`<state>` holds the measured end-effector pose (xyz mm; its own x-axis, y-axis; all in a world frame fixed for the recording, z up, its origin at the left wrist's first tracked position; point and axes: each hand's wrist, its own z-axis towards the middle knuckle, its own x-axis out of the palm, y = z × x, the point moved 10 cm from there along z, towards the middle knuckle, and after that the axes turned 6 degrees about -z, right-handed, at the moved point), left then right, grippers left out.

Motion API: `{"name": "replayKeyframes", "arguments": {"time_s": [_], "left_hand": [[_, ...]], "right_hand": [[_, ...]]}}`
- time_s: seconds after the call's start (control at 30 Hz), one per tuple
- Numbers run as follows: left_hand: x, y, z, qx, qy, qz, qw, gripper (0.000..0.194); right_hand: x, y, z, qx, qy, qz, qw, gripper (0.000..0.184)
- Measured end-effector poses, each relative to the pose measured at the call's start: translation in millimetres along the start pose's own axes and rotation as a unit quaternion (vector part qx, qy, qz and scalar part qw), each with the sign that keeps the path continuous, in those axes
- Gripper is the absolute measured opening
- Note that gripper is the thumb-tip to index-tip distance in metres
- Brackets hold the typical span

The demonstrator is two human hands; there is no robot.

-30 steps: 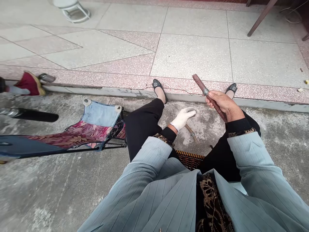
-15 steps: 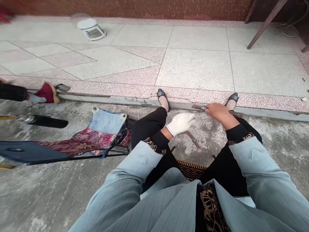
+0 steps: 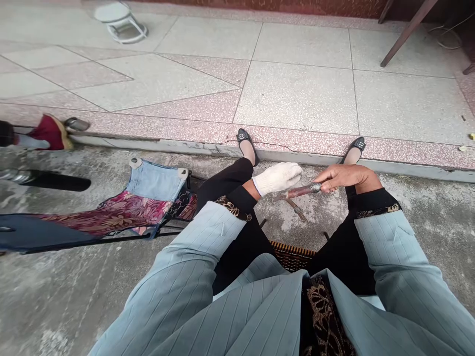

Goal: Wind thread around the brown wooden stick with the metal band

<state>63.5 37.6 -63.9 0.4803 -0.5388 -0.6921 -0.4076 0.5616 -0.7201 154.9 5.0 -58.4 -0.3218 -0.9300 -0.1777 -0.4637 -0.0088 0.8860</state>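
My right hand (image 3: 343, 177), bare, is closed around a brown wooden stick (image 3: 302, 190) with a silvery band close to the fingers. The stick's far end points left, towards the space below my left hand (image 3: 280, 178). That hand wears a white knitted glove, and its fingers are curled together; whatever they hold, if anything, is hidden. Just under the stick, a second brown piece (image 3: 296, 210) with a knot or binding shows against the concrete; I cannot tell what supports it. Woven wicker (image 3: 291, 258) shows between my legs.
A folding chair (image 3: 148, 198) with flowered and blue fabric stands to my left. Beyond it are another person's red shoe (image 3: 52, 132) and a dark, long-handled object (image 3: 55, 180). A low step edge (image 3: 185, 150) runs ahead, with a white stool (image 3: 120, 22) on the tiles.
My right hand has turned, and the stick has swung downward and left, below my gloved hand. The gloved hand stays closed. The view has shifted slightly.
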Motion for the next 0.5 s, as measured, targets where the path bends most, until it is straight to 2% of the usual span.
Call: {"name": "replayKeyframes", "arguments": {"time_s": [0.1,0.2,0.27,0.37,0.5], "left_hand": [[-5.2,-1,-4,-0.009,-0.038,-0.069,0.997,0.015],[-14.9,9,-9,-0.081,-0.098,-0.096,0.987,0.020],[-14.1,9,-9,-0.101,-0.093,-0.093,0.986,0.024],[-8.5,2,-6,-0.096,-0.064,-0.135,0.984,0.027],[-7.5,5,-3,-0.119,-0.082,-0.206,0.968,0.027]], "right_hand": [[-11,1,-5,-0.012,-0.051,0.048,0.997,0.036],[-24,-4,-5,-0.026,-0.132,0.097,0.986,0.036],[-30,-11,-1,-0.030,-0.181,0.134,0.974,0.037],[-37,-22,9,-0.028,-0.270,0.179,0.946,0.037],[-46,-28,18,0.017,-0.398,0.141,0.906,0.042]]}}
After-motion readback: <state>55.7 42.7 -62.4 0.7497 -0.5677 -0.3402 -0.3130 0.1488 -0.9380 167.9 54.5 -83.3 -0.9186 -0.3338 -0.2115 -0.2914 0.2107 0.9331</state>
